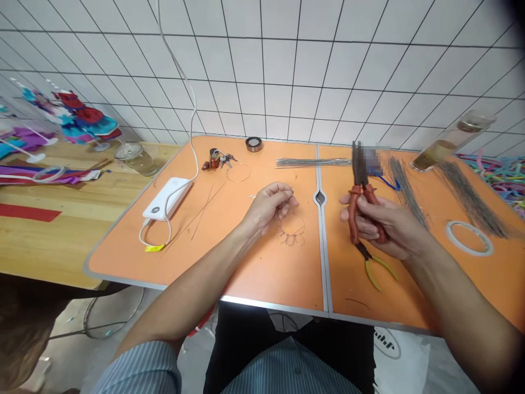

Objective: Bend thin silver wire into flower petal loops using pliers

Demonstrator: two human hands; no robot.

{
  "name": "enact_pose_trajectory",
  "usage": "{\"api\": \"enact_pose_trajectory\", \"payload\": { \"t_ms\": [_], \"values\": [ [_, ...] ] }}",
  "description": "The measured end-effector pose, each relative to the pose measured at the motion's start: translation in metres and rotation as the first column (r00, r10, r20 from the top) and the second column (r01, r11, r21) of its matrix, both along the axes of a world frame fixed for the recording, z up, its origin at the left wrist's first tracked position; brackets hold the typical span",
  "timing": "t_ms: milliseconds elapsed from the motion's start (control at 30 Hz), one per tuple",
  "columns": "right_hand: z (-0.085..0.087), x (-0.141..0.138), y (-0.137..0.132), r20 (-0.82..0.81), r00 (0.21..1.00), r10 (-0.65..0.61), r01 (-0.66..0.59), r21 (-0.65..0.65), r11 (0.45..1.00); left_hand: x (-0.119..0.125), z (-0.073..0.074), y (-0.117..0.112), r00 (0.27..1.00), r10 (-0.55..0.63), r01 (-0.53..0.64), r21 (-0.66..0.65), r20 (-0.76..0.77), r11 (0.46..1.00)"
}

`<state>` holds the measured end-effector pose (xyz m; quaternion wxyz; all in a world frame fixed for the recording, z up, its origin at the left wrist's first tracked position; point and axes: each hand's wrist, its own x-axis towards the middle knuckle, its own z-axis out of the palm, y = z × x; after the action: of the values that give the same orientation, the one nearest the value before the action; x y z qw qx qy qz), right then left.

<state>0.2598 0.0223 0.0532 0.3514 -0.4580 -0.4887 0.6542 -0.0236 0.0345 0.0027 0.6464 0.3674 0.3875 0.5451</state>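
Pinched between the fingertips of my left hand is a thin wire piece, bent into a ring with several small loops along its lower side. It hangs just above the orange table. My right hand is wrapped round the red handles of a pair of pliers, whose dark jaws point up and away from me. Below that hand, on the table, lies a second pair of pliers with yellow handles, its head partly covered by the red handles.
Bundles of straight wire lie at the back and right. A power bank, keys, black tape and a white tape ring rest on the table. A glass bottle leans right; a glass jar stands left.
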Motion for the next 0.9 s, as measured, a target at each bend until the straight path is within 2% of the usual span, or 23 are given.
{"api": "enact_pose_trajectory", "payload": {
  "t_ms": [67, 167, 300, 367, 433, 567, 667, 767, 900],
  "values": [
    [-0.003, -0.011, 0.004, 0.121, 0.991, 0.054, -0.063, 0.066, 0.996, 0.001, 0.002, -0.001, 1.0, 0.017, -0.017, -0.014, 0.006, 1.0],
    [-0.019, -0.018, 0.004, 0.32, 0.943, 0.087, -0.144, 0.16, 0.977, 0.002, 0.006, -0.003, 1.0, 0.03, -0.03, -0.035, 0.005, 0.999],
    [-0.041, -0.015, 0.001, 0.409, 0.9, 0.147, -0.229, 0.16, 0.96, 0.003, 0.01, -0.006, 0.999, 0.033, -0.032, -0.047, 0.005, 0.998],
    [-0.047, -0.012, 0.001, 0.492, 0.865, 0.095, -0.238, 0.236, 0.942, 0.003, 0.011, -0.007, 0.999, 0.032, -0.032, -0.049, 0.002, 0.998],
    [-0.05, -0.01, 0.002, 0.597, 0.802, -0.007, -0.25, 0.347, 0.904, 0.003, 0.01, -0.007, 1.0, 0.03, -0.03, -0.052, -0.006, 0.998],
    [-0.056, -0.011, 0.0, 0.791, 0.575, -0.21, -0.367, 0.479, 0.797, 0.002, 0.007, -0.008, 0.999, 0.037, -0.039, -0.07, -0.027, 0.997],
    [-0.061, -0.015, -0.004, 0.832, 0.424, -0.357, -0.475, 0.54, 0.695, 0.002, 0.006, -0.008, 0.998, 0.043, -0.046, -0.062, -0.037, 0.997],
    [-0.065, -0.017, -0.006, 0.788, 0.367, -0.493, -0.533, 0.613, 0.583, 0.002, 0.006, -0.008, 0.997, 0.052, -0.055, -0.064, -0.051, 0.996],
    [-0.067, -0.016, -0.006, 0.665, 0.347, -0.662, -0.58, 0.706, 0.406, 0.004, 0.007, -0.009, 0.996, 0.067, -0.071, -0.064, -0.063, 0.995]
  ]
}}
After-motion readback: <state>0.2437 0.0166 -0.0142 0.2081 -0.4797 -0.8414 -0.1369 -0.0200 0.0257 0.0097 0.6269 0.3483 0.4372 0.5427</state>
